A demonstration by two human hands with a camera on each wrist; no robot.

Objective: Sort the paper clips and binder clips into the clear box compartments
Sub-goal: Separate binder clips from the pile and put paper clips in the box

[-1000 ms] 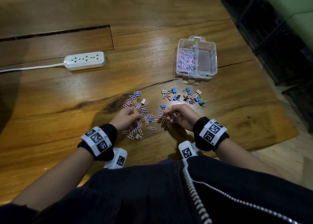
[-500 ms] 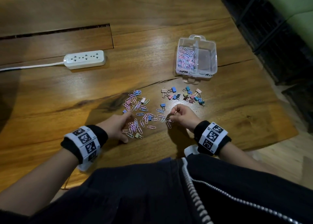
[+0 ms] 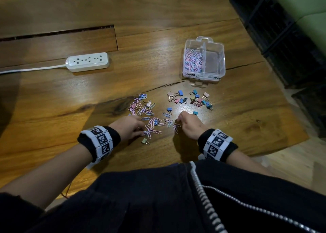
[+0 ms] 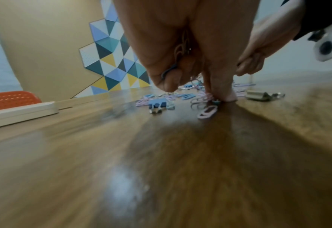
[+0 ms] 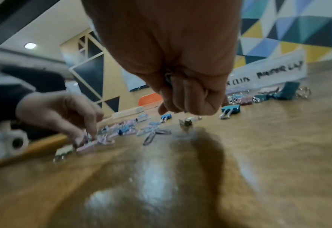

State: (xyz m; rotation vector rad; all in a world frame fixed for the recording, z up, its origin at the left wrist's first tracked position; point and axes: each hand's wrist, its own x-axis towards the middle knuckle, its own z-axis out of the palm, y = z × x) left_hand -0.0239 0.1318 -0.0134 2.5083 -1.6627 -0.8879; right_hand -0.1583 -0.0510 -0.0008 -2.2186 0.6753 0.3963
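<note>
My left hand [image 3: 129, 127] is down among the loose paper clips [image 3: 153, 121] on the desk [image 3: 53, 100], its fingers [image 5: 87, 123] pinching at a pink one near the front edge of the scatter, with more clips already tucked against the palm (the left wrist view shows wire loops wedged there). My right hand [image 3: 189, 125] is curled into a loose fist, just off the desk by the look of the right wrist view, and a bit of metal shows between its fingers [image 5: 182, 95], so I judge it is holding clips it has gathered.

The clear box [image 3: 221, 56] sits well apart, further back on the desk. Its left compartment holds a heap of paper clips; the right one looks bare. The binder clips [image 3: 195, 98] lie mostly in a cluster just before the box, with a few strays among the paper clips, one olive binder clip [image 3: 144, 141] closest to me.

To do this gathering well, I should slide each thin clip toward my thumb rather than dig at it, keep my palm closed so nothing slips, leave the strays for later, then carry both handfuls to the left compartment.
</note>
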